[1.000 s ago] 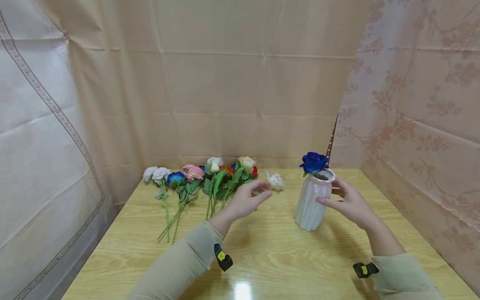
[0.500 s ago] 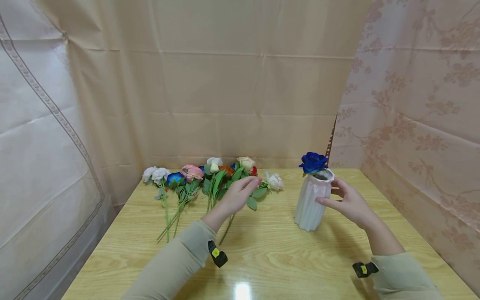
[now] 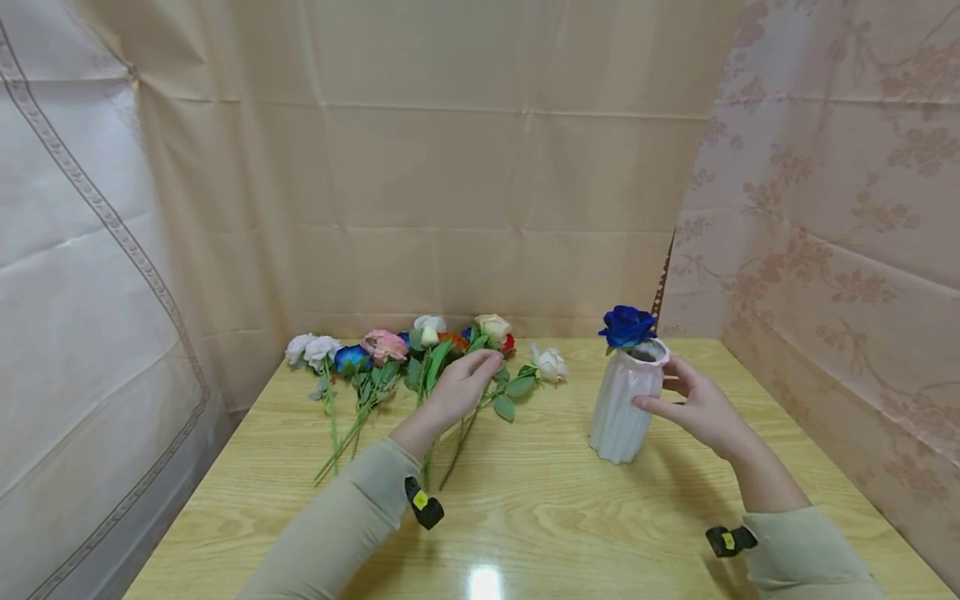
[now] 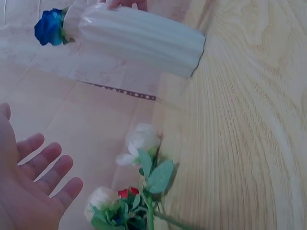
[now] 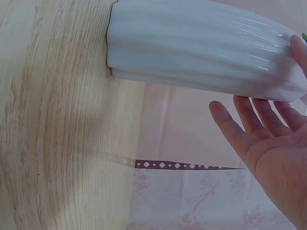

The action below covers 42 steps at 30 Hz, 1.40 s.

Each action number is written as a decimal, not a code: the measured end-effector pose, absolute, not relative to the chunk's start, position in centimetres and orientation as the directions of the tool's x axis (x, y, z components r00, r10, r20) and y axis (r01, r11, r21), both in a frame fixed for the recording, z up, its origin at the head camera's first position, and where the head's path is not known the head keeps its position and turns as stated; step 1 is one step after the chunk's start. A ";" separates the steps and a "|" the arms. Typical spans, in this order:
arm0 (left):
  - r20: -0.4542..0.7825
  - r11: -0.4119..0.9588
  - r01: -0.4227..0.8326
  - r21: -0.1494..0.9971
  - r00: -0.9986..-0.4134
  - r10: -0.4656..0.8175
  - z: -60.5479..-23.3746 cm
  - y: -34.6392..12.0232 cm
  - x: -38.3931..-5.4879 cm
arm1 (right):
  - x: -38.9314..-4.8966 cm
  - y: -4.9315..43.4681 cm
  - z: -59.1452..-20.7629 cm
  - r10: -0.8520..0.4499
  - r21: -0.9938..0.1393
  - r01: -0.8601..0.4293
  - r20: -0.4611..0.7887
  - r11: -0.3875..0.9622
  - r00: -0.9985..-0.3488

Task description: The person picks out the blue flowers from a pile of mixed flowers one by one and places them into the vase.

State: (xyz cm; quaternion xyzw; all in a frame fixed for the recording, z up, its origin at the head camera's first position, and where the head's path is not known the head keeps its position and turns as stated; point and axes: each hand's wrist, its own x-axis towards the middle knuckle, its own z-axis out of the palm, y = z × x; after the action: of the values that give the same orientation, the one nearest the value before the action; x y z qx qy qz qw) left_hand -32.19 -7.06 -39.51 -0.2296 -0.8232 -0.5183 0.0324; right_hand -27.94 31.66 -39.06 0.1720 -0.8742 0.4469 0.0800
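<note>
A white fluted vase [image 3: 621, 412] stands on the table with a blue rose [image 3: 628, 325] in its mouth. My right hand [image 3: 707, 410] holds the vase near the rim, thumb on one side and fingers on the other, as the right wrist view shows. My left hand [image 3: 456, 390] hovers over the flowers, its fingers [image 4: 50, 160] loosely bent and holding nothing. Just beyond it lie a cream rose [image 3: 492, 327] and a red flower [image 3: 508, 342], partly hidden. A white rose [image 3: 551, 364] with green leaves rests to the hand's right, its stem partly covered.
Farther left lie a pink flower [image 3: 386, 344], a light blue flower [image 3: 352, 357] and white flowers [image 3: 321, 348], their stems toward me. An orange flower [image 3: 454, 340] sits among leaves. Beige cloth [image 3: 480, 192] hangs behind the wooden table [image 3: 555, 500].
My left hand has drawn back leftward from beside the white rose, uncovering its leaves and part of its stem. The right hand and the vase have stayed in place.
</note>
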 end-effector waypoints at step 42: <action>-0.044 0.561 0.303 0.770 -0.852 0.521 -43.3 -3.9 -31.7 | -28.2 31.8 -39.2 -0.235 -0.746 -0.383 0.302 0.544 -0.924</action>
State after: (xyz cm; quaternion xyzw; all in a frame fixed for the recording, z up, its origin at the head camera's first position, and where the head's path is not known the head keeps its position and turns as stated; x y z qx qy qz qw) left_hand -31.65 -3.94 -43.26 -0.2360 -0.8732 -0.4046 -0.1347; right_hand -28.15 31.79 -39.22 0.1767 -0.8748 0.4435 0.0832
